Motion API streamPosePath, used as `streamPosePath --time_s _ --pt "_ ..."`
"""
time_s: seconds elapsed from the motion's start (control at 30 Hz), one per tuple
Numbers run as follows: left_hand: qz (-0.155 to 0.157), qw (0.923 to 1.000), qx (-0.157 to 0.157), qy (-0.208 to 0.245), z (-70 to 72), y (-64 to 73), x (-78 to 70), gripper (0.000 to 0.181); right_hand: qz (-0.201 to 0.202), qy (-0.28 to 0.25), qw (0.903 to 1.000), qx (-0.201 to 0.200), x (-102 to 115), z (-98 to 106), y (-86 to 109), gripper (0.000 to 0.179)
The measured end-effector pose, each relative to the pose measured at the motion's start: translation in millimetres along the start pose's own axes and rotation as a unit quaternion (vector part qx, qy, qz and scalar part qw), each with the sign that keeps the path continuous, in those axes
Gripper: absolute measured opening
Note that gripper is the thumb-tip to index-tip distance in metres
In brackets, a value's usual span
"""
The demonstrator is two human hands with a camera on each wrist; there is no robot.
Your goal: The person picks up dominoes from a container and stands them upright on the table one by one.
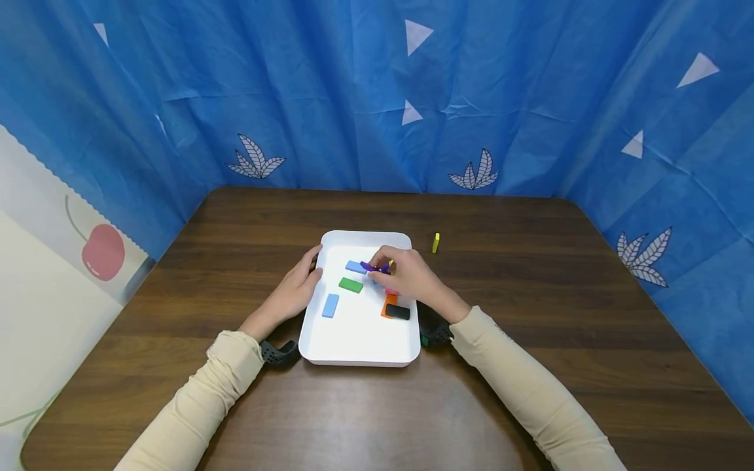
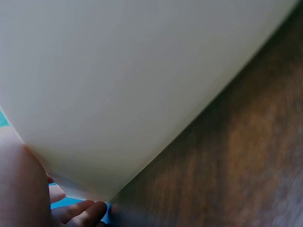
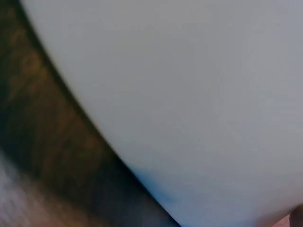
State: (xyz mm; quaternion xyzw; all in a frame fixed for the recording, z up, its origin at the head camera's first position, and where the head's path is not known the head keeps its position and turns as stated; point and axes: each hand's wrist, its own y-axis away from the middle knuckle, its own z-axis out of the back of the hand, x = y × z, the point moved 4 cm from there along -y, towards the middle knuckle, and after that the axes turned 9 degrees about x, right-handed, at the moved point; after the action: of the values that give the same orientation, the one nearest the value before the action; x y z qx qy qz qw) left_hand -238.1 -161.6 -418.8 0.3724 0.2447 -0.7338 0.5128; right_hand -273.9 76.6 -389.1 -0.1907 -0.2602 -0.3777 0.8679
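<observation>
Nearest of all, two cream sleeves (image 1: pixel 177 418) came in from the bottom, with a dark wrist device (image 1: pixel 279 352) showing by each wrist, and then straight to the white tray (image 1: pixel 359 341)! At its near right, one black block (image 1: pixel 398 313) lay partly over one orange block (image 1: pixel 389 302). Across on the left, one light blue block (image 1: pixel 330 305) stood near lengthwise; past it came one green block (image 1: pixel 351 285), turned crosswise. The left hand (image 1: pixel 294 289) touched the tray's left rim, fingers loosely extended, no block in it. And here was the action: the right hand (image 1: pixel 412 273) was nearly closed, thumb and fingertips pinching one purple piece (image 1: pixel 368 267) above the tray! That piece lay off the right hand's left side, long axis roughly crosswise; the right hand was clearly nearer, the left well apart beyond the left rim. Just beside the purple end sat the second light blue block, making two in plain sight. Beneath the right hand peeked one reddish piece (image 1: pixel 391 292) and a yellow sliver (image 1: pixel 391 263), too covered to judge. Beyond the tray's right side, one yellow block (image 1: pixel 436 243) stood alone on the table (image 1: pixel 530 261), ahead of the blue curtain (image 1: pixel 353 78).
</observation>
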Motion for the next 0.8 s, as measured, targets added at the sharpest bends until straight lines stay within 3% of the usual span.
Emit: streamPosePath --time_s 0.27,0.5,0.8 --pt "0.003 1.0000 -0.001 -0.003 0.1 0.2 -0.4 0.059 0.002 -0.034 0.9994 -0.005 -2 7 -0.5 0.041" --pt "0.005 1.0000 -0.001 -0.003 0.1 0.7 -0.9 0.059 0.011 -0.026 0.9996 0.008 4 17 0.6 0.038" --pt "0.007 1.0000 0.001 -0.005 1.1 1.4 -0.9 0.059 0.004 -0.029 0.9996 -0.005 6 34 2.2 0.036"
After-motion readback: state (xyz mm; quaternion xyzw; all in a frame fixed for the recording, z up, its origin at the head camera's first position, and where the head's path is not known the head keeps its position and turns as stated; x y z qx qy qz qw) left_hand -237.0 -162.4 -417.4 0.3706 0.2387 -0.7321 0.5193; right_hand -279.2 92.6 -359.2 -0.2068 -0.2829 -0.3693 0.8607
